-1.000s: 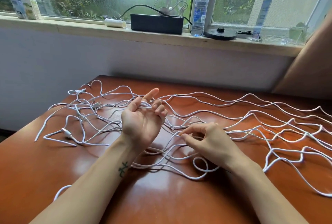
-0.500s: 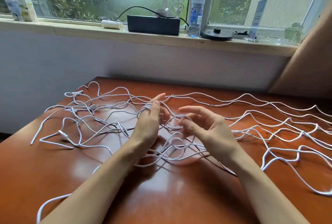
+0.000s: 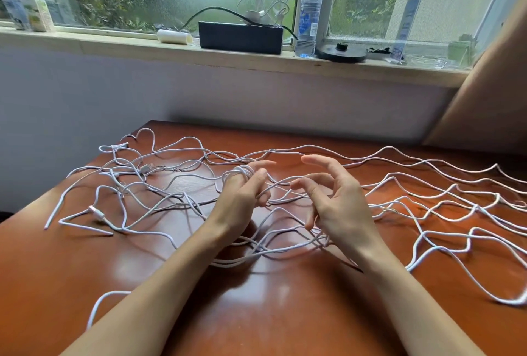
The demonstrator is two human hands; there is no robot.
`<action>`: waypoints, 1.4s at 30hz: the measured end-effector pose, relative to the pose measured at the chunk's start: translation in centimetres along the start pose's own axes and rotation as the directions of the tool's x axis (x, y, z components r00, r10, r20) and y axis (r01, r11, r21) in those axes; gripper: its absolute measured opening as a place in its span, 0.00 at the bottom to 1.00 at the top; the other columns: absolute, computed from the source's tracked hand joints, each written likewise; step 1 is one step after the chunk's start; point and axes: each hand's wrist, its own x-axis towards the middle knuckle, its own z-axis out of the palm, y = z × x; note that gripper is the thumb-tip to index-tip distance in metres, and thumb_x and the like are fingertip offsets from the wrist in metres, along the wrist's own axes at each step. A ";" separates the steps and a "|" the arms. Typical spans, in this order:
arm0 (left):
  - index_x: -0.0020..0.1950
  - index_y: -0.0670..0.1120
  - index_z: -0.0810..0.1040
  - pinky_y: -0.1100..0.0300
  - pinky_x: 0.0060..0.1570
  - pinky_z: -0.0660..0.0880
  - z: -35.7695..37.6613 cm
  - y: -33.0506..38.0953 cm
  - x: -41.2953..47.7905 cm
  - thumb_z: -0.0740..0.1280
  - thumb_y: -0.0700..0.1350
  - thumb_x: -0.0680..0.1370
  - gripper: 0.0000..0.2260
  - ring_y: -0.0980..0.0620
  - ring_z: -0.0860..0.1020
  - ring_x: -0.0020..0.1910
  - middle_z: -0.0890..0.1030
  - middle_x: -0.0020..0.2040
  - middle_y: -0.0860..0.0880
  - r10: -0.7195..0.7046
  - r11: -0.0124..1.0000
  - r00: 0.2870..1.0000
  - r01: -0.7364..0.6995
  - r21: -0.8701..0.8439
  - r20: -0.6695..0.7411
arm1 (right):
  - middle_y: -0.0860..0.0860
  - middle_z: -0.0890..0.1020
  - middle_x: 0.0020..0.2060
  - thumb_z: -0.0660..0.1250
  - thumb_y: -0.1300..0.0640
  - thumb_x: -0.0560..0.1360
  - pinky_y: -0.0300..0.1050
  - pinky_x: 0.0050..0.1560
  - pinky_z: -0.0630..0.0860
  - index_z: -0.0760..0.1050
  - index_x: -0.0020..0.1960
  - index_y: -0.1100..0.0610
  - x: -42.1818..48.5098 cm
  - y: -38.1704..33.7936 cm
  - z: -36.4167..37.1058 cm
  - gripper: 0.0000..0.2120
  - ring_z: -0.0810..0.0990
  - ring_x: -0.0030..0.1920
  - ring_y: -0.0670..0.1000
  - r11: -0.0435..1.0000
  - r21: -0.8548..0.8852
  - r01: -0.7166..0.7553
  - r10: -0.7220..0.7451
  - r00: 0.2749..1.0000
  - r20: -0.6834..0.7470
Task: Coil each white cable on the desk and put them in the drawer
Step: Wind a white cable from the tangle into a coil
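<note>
- Broadly, the desk (image 3: pixel 285 313) is a wide slab of glossy reddish-brown wood, smooth enough to mirror the window light; no drawer shows in this view.
- Across it, edge to edge, sprawl the white cables (image 3: pixel 427 184): thin, round, rubbery-looking cords in kinked waves, crossing in a loose tangle that is densest at the left and under the wrists.
- The left hand (image 3: pixel 239 198) is raised over the middle of the tangle, its fingers bent round several turns of cord.
- The right hand (image 3: pixel 339 207) hovers just beside it, fingers spread and loosely curved, gripping nothing that I can see; whether the strand near its forefinger touches it I cannot tell.
- The coil (image 3: pixel 242 173) is only a few tight loops round the left fingers, its tail running down into the heap.
- By my judgement this is the first step: one cable being wound, none stowed.
- The next move calls for the right hand to pinch the free strand and lead it round the left fingers, easing it clear of the crossings so its neighbours are not dragged along.
- Smallest, a slim white plug (image 3: pixel 97 214) lies at the left, and a metal-tipped connector (image 3: pixel 146 168) lies further back.
</note>
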 end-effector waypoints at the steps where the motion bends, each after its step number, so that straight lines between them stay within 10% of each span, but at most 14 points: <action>1: 0.61 0.38 0.78 0.69 0.29 0.64 -0.1 0.1 0.0 0.60 0.46 0.78 0.17 0.59 0.65 0.27 0.66 0.29 0.53 -0.002 1.000 1.000 0.002 -0.023 0.007 | 0.49 0.86 0.43 0.70 0.59 0.80 0.42 0.26 0.73 0.75 0.63 0.47 0.1 0.1 -0.1 0.14 0.78 0.22 0.54 0.998 -0.056 0.021 -0.023 0.999 -0.037; 10: 0.53 0.48 0.79 0.67 0.29 0.62 -0.6 -1.2 0.4 0.72 0.41 0.74 0.09 0.58 0.65 0.24 0.64 0.25 0.56 0.141 0.913 0.980 -0.076 0.401 -0.137 | 0.46 0.82 0.27 0.77 0.38 0.69 0.50 0.37 0.80 0.78 0.39 0.48 0.5 1.6 -0.3 0.15 0.80 0.29 0.48 0.920 -0.380 -0.095 0.022 0.981 -0.191; 15: 0.46 0.46 0.79 0.70 0.28 0.62 -0.9 -1.2 0.6 0.72 0.43 0.78 0.03 0.62 0.68 0.23 0.71 0.22 0.62 0.146 0.937 0.965 -0.064 0.344 -0.217 | 0.45 0.74 0.25 0.77 0.50 0.73 0.44 0.33 0.67 0.80 0.45 0.51 0.5 1.5 -0.2 0.07 0.69 0.28 0.45 0.977 -0.214 0.002 -0.005 1.000 -0.013; 24: 0.37 0.47 0.77 0.55 0.38 0.70 -1.1 -0.4 0.5 0.68 0.54 0.77 0.13 0.58 0.71 0.31 0.73 0.27 0.58 0.116 0.972 0.964 -0.060 0.228 -0.240 | 0.58 0.84 0.38 0.71 0.59 0.79 0.62 0.53 0.80 0.80 0.53 0.51 0.5 1.1 -0.2 0.06 0.84 0.39 0.55 0.999 -0.045 0.007 -0.005 0.998 0.060; 29: 0.35 0.43 0.77 0.56 0.35 0.63 -1.1 0.1 0.2 0.63 0.53 0.73 0.16 0.53 0.64 0.28 0.64 0.23 0.56 0.062 0.987 0.989 -0.042 0.153 -0.133 | 0.52 0.75 0.40 0.66 0.58 0.82 0.52 0.45 0.84 0.77 0.61 0.50 0.4 0.7 0.2 0.09 0.77 0.33 0.45 0.996 0.084 -0.036 0.032 0.998 0.049; 35: 0.31 0.43 0.75 0.57 0.32 0.60 -1.2 0.3 0.0 0.60 0.55 0.75 0.19 0.57 0.63 0.24 0.64 0.21 0.55 0.004 0.981 1.000 -0.002 0.196 -0.009 | 0.45 0.79 0.38 0.69 0.51 0.80 0.26 0.48 0.72 0.78 0.59 0.49 0.5 0.6 -0.6 0.09 0.80 0.41 0.41 0.968 -0.223 0.111 -0.145 0.980 -0.140; 42: 0.28 0.41 0.72 0.65 0.24 0.57 -0.9 0.5 -0.4 0.57 0.58 0.76 0.25 0.57 0.59 0.20 0.61 0.20 0.54 -0.083 0.983 0.989 0.061 0.172 0.122 | 0.42 0.85 0.38 0.69 0.40 0.76 0.35 0.51 0.76 0.82 0.46 0.50 0.7 0.9 -1.1 0.14 0.84 0.44 0.40 0.968 -0.249 0.043 -0.092 0.978 -0.189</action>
